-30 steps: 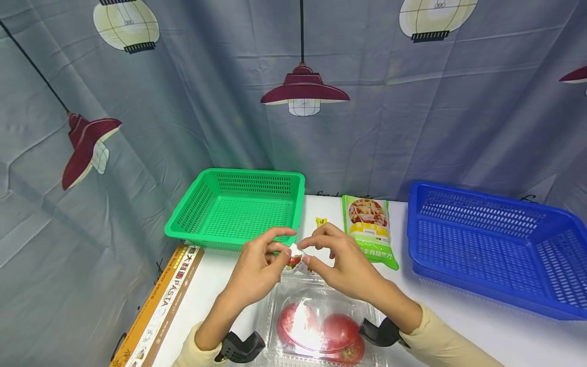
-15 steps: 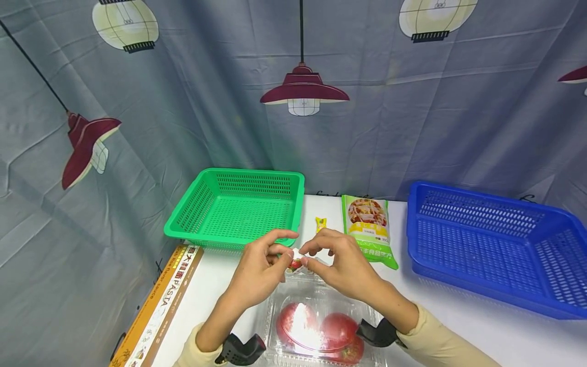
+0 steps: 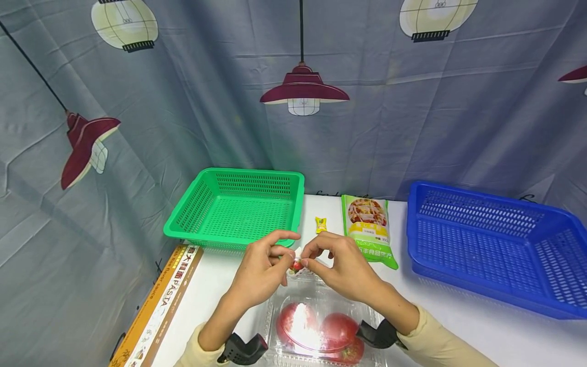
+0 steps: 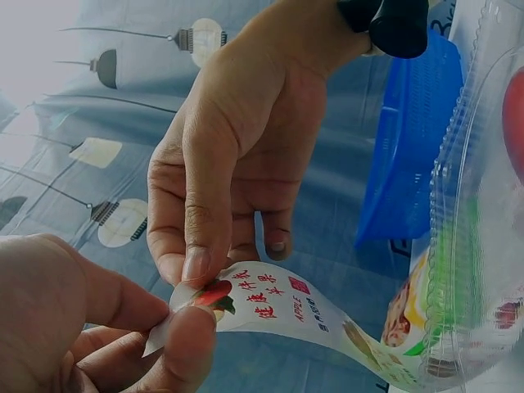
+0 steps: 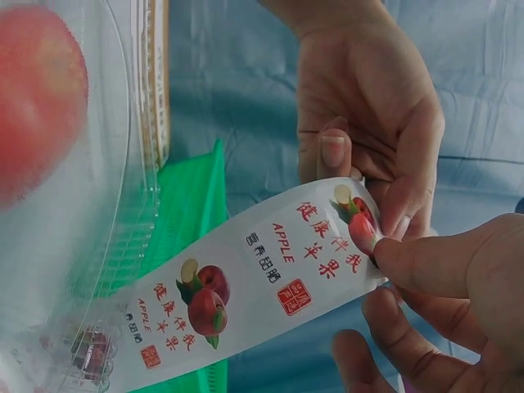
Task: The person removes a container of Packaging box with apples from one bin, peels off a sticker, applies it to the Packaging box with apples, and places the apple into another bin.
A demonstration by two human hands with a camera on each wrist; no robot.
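A white label strip (image 5: 254,266) printed with red apples and the word APPLE curves up from the edge of a clear plastic box (image 3: 321,293). Inside that box lie several red apples (image 3: 339,331). My left hand (image 3: 259,272) pinches the free end of the strip between thumb and forefinger. Close against it, my right hand (image 3: 344,265) pinches the same end. The left wrist view shows the strip (image 4: 278,303) bending down to the box edge, where it still touches the plastic. In the head view the fingers cover most of the strip.
Behind my left hand stands a green basket (image 3: 252,216); a blue basket (image 3: 477,260) is at the right. A green food bag (image 3: 369,229) and a small yellow packet (image 3: 321,225) lie beyond my hands. Along the left edge lies a long pasta box (image 3: 158,311).
My right thumb and forefinger have closed onto the strip's end, and the two hands' fingertips have come closer together. The box and baskets have stayed put.
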